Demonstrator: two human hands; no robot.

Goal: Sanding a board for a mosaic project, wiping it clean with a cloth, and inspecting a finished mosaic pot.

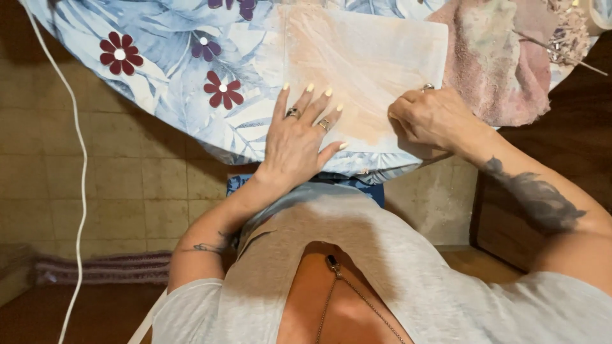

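Pressing flat with fingers spread, the left hand (298, 137) lies open on the near left part of a pale rectangular board brushed with streaky peach and white paint (366, 60), pinning it down. The right hand (430, 118) is curled shut at the board's right edge, fingers tucked under; I cannot tell whether it pinches the edge itself or some small tool hidden inside the fist.

The board sits on a round worktop covered with a blue-and-white leaf-print cloth dotted with maroon flowers (185, 95), and its near edge lies close to the worktop's rim. To my eye that is the risk: a push from the right hand could slide the board toward the person's lap, and the loose cloth might bunch and travel with it. If the paint is wet, which I cannot judge, the flat palm could smear it.

The painted surface looks matte, with diagonal strokes, warmer peach near the hands and whiter toward the far corner.

Beyond it a paint-stained pink towel (503, 64) touches the board's right side. On the tiled floor to the left hangs a white cable (80, 165).
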